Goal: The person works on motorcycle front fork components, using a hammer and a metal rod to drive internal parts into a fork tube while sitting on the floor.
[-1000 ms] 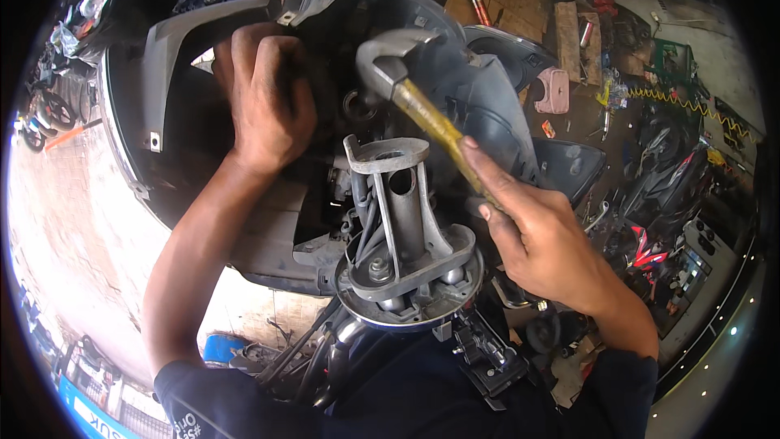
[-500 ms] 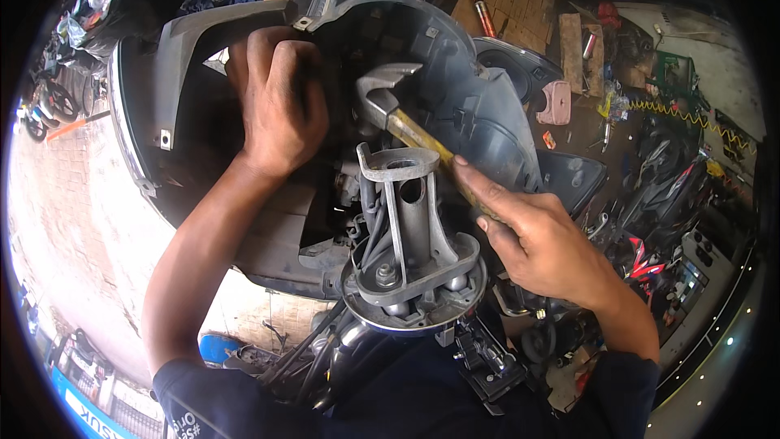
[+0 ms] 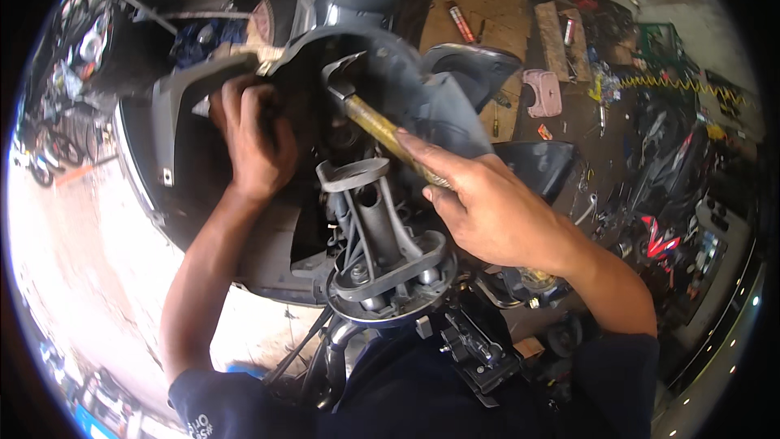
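R hand (image 3: 502,210) wraps hammer (image 3: 375,126), long axis slanting fwd-L, its head (image 3: 335,81) fwd-R of L hand (image 3: 258,142), curled by grey panel (image 3: 168,130)'s inner edge, can't tell its hold.

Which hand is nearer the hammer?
Right. The right hand grips the hammer by its yellow handle; the left hand is left of its head, not touching it.
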Demonstrator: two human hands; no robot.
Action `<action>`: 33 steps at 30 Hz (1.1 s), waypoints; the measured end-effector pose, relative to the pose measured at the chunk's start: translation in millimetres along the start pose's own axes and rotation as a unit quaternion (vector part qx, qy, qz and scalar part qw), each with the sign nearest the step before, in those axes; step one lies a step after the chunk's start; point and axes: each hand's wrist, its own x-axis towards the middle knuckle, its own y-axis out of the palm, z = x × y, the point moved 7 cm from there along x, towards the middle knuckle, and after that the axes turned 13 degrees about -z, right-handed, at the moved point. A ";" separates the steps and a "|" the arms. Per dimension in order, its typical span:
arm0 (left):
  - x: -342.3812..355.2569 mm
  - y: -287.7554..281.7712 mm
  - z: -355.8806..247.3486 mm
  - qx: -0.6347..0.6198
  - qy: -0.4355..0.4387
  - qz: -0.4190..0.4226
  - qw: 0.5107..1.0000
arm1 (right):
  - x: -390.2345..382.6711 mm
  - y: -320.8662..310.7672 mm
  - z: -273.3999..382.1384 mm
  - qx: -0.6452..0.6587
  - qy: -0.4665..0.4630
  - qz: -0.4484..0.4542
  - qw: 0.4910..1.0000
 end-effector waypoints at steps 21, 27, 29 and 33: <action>-14.3 -4.2 51.8 0.225 0.103 0.073 0.966 | -467.7 -112.6 -10.9 0.268 0.207 -0.542 0.769; 1.9 2.7 -22.1 -0.030 0.178 0.421 0.889 | -627.2 74.7 -155.3 0.335 0.373 -0.632 0.592; 77.4 -14.4 -32.1 0.086 0.225 0.350 0.905 | -667.8 160.7 -229.9 0.395 0.412 -0.642 0.512; 185.7 -67.8 -195.2 0.160 0.316 0.183 0.917 | -730.0 372.9 -366.5 0.584 0.423 -0.575 0.386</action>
